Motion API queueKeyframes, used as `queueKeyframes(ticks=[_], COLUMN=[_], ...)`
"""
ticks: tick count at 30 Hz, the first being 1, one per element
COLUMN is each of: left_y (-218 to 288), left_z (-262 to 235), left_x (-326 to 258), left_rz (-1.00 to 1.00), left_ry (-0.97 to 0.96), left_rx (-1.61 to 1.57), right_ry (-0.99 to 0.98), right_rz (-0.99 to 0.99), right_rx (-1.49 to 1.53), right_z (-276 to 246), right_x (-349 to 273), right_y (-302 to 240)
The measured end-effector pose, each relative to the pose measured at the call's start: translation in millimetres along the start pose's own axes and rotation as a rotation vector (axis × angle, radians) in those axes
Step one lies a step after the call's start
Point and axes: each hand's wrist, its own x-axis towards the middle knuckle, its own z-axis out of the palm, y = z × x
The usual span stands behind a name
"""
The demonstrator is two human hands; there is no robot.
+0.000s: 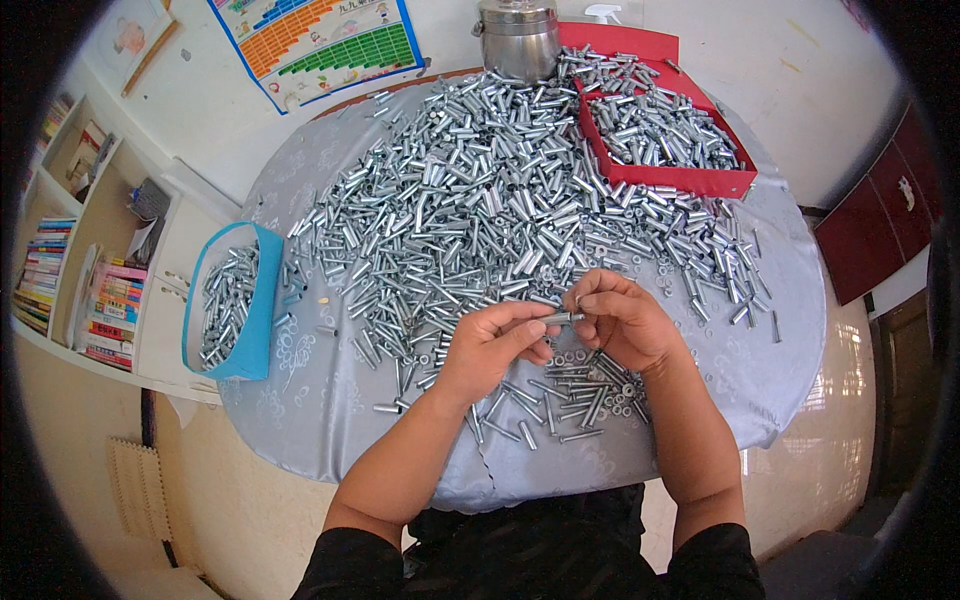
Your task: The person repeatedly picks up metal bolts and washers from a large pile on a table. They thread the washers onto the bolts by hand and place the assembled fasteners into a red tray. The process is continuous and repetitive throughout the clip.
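your left hand [492,345] and right hand [615,318] meet just above the near edge of the round table [300,400], both curled shut around one small metal sleeve [562,319] held level between the fingertips. each hand pinches an end, with little gap left between thumb and fingers. whether a bolt or washer sits inside it i cannot tell; it is too small.

right under your hands lies a loose cluster of thin bolts and washers [585,395], close to the table's rim. behind it the big heap of sleeves [500,200] covers most of the cloth. a blue box [235,300] of parts hangs partly over the left edge, and a red tray [665,135] sits far right beside a steel pot [518,38].

the risks, as i judge them: the pinch is a fingertip one, so a slip would drop the piece into the cluster below, where it is hard to pick out. a brush of your forearm could roll bolts off the near rim. the blue box looks poorly supported, so a nudge might tip it.
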Motion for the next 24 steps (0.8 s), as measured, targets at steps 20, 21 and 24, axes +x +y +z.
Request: queueKeyframes(ticks=[20,21,24], left_y=[3.8,4.0,4.2], left_z=[1.5,1.3,0.8], left_x=[0.4,0.4,0.6], left_rz=[0.001,0.001,-0.002], left_ry=[0.058,0.064,0.08], left_rx=[-0.006,-0.005,-0.007], right_ry=[0.042,0.062,0.089], right_rz=[-0.061,-0.103,-0.195], right_rx=[-0.236,-0.261,-0.354], right_z=[0.0,1.7,1.4], right_x=[-3.0,-3.1,-1.8], right_y=[-4.2,-4.3,-1.7])
